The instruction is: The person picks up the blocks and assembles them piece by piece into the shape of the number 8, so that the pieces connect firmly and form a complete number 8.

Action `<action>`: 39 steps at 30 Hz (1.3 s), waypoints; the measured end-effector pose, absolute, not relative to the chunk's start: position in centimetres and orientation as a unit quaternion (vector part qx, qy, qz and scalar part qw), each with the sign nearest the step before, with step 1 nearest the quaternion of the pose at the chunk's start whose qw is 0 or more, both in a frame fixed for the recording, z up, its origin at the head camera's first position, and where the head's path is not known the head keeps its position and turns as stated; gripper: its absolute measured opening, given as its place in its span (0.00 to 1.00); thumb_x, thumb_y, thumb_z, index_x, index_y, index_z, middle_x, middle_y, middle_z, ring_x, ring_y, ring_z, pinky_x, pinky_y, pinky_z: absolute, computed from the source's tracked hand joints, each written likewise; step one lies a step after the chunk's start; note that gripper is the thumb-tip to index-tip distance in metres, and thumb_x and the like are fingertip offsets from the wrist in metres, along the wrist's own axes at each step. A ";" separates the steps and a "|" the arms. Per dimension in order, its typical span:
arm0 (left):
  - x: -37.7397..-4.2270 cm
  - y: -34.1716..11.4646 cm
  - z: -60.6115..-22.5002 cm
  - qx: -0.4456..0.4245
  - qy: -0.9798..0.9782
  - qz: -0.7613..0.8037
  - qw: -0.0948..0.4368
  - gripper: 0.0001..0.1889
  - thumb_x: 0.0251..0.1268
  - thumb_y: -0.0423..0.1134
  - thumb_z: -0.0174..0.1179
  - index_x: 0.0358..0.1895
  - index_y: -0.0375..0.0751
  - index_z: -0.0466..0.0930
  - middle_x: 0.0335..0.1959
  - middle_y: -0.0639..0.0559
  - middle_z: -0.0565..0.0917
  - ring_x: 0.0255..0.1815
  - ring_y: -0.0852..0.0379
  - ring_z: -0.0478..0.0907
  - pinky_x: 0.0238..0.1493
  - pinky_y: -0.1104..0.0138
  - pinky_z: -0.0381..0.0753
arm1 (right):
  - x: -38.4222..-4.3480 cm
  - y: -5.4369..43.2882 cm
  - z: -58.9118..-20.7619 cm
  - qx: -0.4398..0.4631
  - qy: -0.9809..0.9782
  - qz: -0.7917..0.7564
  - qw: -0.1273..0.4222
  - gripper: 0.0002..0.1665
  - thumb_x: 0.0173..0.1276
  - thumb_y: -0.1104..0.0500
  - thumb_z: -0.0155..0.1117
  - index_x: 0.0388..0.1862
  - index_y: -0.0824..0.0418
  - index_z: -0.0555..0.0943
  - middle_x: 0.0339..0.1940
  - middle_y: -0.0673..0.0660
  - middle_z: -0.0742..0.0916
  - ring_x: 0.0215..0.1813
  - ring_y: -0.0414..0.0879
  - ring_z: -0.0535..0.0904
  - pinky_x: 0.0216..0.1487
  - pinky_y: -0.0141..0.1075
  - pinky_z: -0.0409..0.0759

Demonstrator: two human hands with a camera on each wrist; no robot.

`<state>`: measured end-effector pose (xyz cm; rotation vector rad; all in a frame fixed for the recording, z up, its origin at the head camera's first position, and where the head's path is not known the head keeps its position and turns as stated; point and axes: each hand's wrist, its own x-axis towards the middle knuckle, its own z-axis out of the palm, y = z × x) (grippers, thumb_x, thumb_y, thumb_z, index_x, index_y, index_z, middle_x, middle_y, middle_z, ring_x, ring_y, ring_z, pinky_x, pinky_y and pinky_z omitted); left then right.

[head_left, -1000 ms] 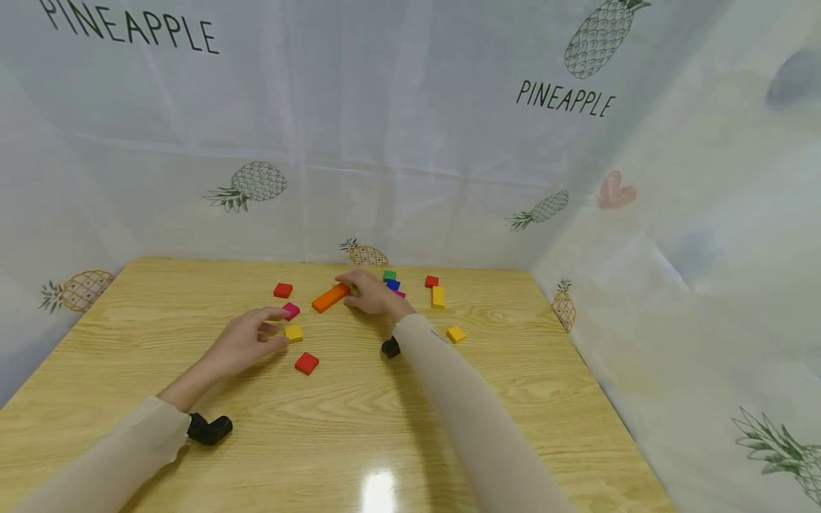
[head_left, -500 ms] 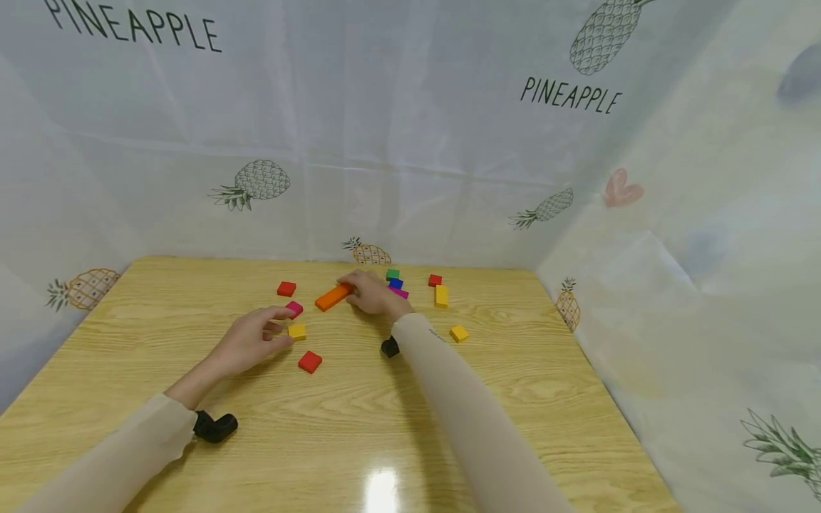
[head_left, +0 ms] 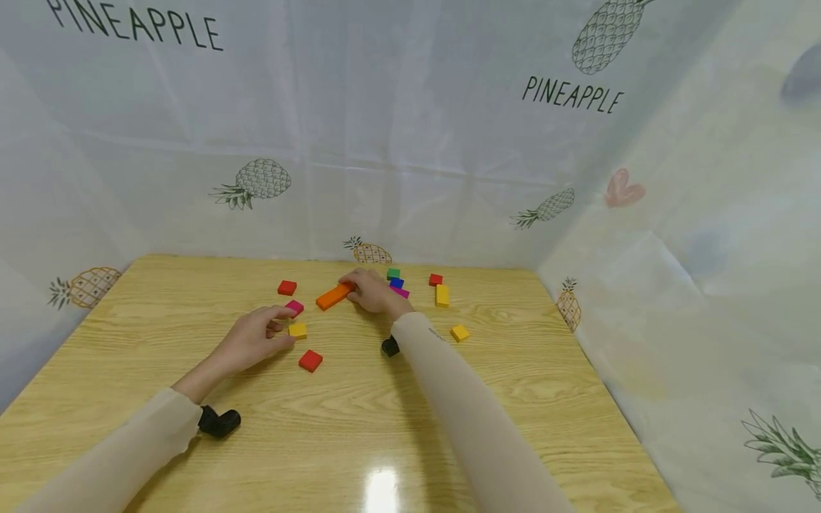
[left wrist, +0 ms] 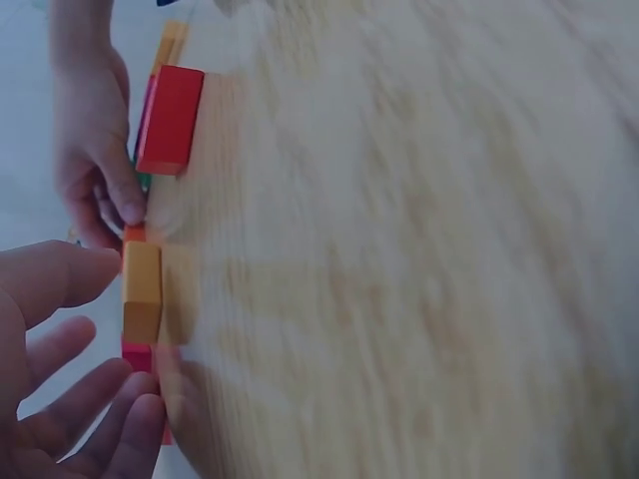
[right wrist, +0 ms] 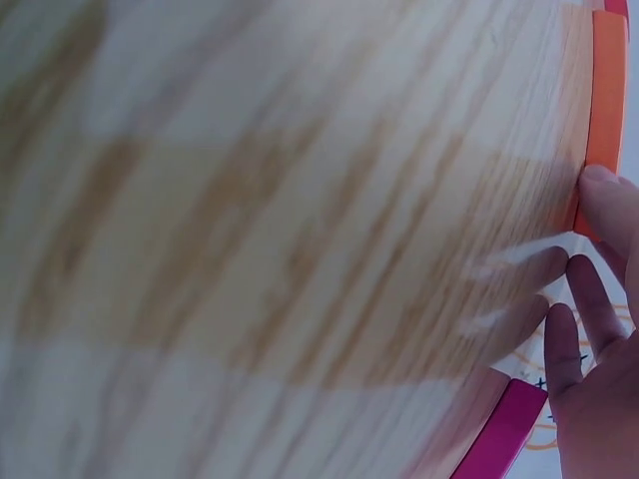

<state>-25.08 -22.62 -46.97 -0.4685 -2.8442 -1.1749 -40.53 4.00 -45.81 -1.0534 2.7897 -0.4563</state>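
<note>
My right hand [head_left: 372,291] pinches the right end of a long orange block [head_left: 332,296] lying on the wooden table. In the right wrist view the thumb presses on that orange block [right wrist: 606,90], the other fingers loosely bent beside it. My left hand [head_left: 250,338] hovers low with relaxed, spread fingers and holds nothing. Its fingertips overlap a pink block [head_left: 294,308], and its thumb is close to a small yellow block [head_left: 298,330]. From the left wrist, the yellow block [left wrist: 143,289] shows between thumb and fingers. A red block [head_left: 311,360] lies nearer me.
Another red block [head_left: 287,287] lies farther back. Beyond my right hand are green [head_left: 393,273], blue [head_left: 397,283] and magenta [head_left: 400,292] blocks. Farther right lie a red block [head_left: 436,280], a long yellow block [head_left: 442,296] and a small yellow one [head_left: 460,333]. A printed curtain borders the table.
The head view has shifted slightly, so the whole scene sits a little farther right. Both hands keep nearly the same places among the blocks.
</note>
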 end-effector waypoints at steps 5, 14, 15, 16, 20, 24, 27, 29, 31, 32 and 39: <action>-25.3 -22.6 -47.0 -0.155 -0.918 -0.365 0.014 0.28 0.72 0.39 0.70 0.71 0.32 0.77 0.64 0.35 0.83 0.60 0.37 0.82 0.60 0.43 0.81 | -40.8 3.9 -45.6 -0.353 0.921 -0.158 0.049 0.25 0.83 0.58 0.61 0.75 0.56 0.78 0.70 0.55 0.82 0.65 0.51 0.76 0.71 0.42 0.71; -25.6 -22.9 -47.3 -0.151 -0.929 -0.336 0.028 0.25 0.69 0.39 0.72 0.67 0.33 0.82 0.59 0.37 0.85 0.56 0.40 0.83 0.58 0.45 0.82 | -41.4 3.4 -46.1 -0.364 0.915 -0.166 0.044 0.24 0.83 0.59 0.61 0.75 0.58 0.78 0.69 0.55 0.83 0.65 0.49 0.78 0.71 0.39 0.74; -25.6 -22.9 -47.4 -0.151 -0.930 -0.335 0.029 0.25 0.69 0.39 0.72 0.66 0.33 0.82 0.59 0.37 0.86 0.56 0.41 0.83 0.58 0.45 0.82 | -41.5 3.4 -46.1 -0.364 0.915 -0.166 0.043 0.24 0.83 0.59 0.61 0.75 0.58 0.78 0.68 0.55 0.83 0.64 0.48 0.78 0.70 0.38 0.74; -25.7 -22.9 -47.4 -0.152 -0.930 -0.334 0.029 0.25 0.69 0.39 0.72 0.66 0.33 0.82 0.59 0.37 0.86 0.56 0.40 0.83 0.58 0.45 0.82 | -41.5 3.4 -46.2 -0.363 0.916 -0.165 0.042 0.24 0.83 0.59 0.61 0.74 0.57 0.79 0.68 0.55 0.83 0.63 0.48 0.78 0.69 0.38 0.74; -25.8 -22.8 -47.4 -0.153 -0.928 -0.338 0.028 0.23 0.69 0.39 0.73 0.64 0.33 0.84 0.57 0.38 0.87 0.55 0.41 0.84 0.58 0.45 0.82 | -41.6 3.5 -46.1 -0.359 0.918 -0.162 0.042 0.23 0.83 0.59 0.62 0.73 0.57 0.79 0.67 0.55 0.83 0.62 0.48 0.78 0.68 0.37 0.75; -25.8 -22.6 -47.3 -0.149 -0.928 -0.341 0.027 0.22 0.68 0.39 0.73 0.62 0.33 0.85 0.55 0.39 0.87 0.53 0.42 0.84 0.56 0.46 0.82 | -41.5 3.6 -46.0 -0.358 0.917 -0.169 0.046 0.23 0.82 0.59 0.62 0.72 0.57 0.80 0.67 0.55 0.84 0.60 0.48 0.78 0.67 0.37 0.75; -25.7 -22.4 -47.2 -0.147 -0.928 -0.340 0.029 0.21 0.68 0.39 0.74 0.61 0.34 0.85 0.54 0.40 0.88 0.51 0.44 0.84 0.56 0.47 0.83 | -41.6 3.6 -46.0 -0.359 0.916 -0.173 0.049 0.22 0.82 0.59 0.63 0.71 0.57 0.81 0.65 0.54 0.84 0.59 0.47 0.78 0.65 0.36 0.76; -25.7 -22.3 -47.1 -0.148 -0.929 -0.338 0.030 0.20 0.68 0.38 0.73 0.60 0.34 0.86 0.53 0.41 0.88 0.50 0.45 0.84 0.55 0.47 0.83 | -41.6 3.7 -46.0 -0.359 0.916 -0.174 0.049 0.21 0.82 0.59 0.63 0.71 0.57 0.82 0.64 0.54 0.85 0.57 0.47 0.78 0.64 0.36 0.76; -25.7 -22.3 -47.1 -0.147 -0.930 -0.336 0.031 0.19 0.68 0.38 0.73 0.59 0.34 0.86 0.51 0.42 0.88 0.49 0.46 0.84 0.53 0.48 0.83 | -41.6 3.7 -46.0 -0.359 0.915 -0.175 0.051 0.21 0.82 0.59 0.63 0.70 0.57 0.82 0.63 0.54 0.85 0.57 0.46 0.78 0.63 0.35 0.76; -25.7 -22.3 -47.1 -0.147 -0.930 -0.334 0.032 0.19 0.68 0.38 0.73 0.59 0.34 0.87 0.51 0.42 0.88 0.48 0.46 0.84 0.53 0.49 0.83 | -41.6 3.7 -46.0 -0.359 0.915 -0.176 0.053 0.21 0.81 0.59 0.63 0.70 0.58 0.82 0.63 0.54 0.85 0.57 0.46 0.78 0.63 0.35 0.76; -25.7 -22.3 -47.2 -0.146 -0.934 -0.326 0.030 0.18 0.68 0.38 0.73 0.58 0.35 0.88 0.49 0.44 0.88 0.46 0.49 0.83 0.51 0.51 0.82 | -41.2 3.9 -45.8 -0.362 0.911 -0.188 0.058 0.20 0.80 0.59 0.65 0.68 0.59 0.83 0.61 0.55 0.86 0.58 0.47 0.80 0.64 0.36 0.77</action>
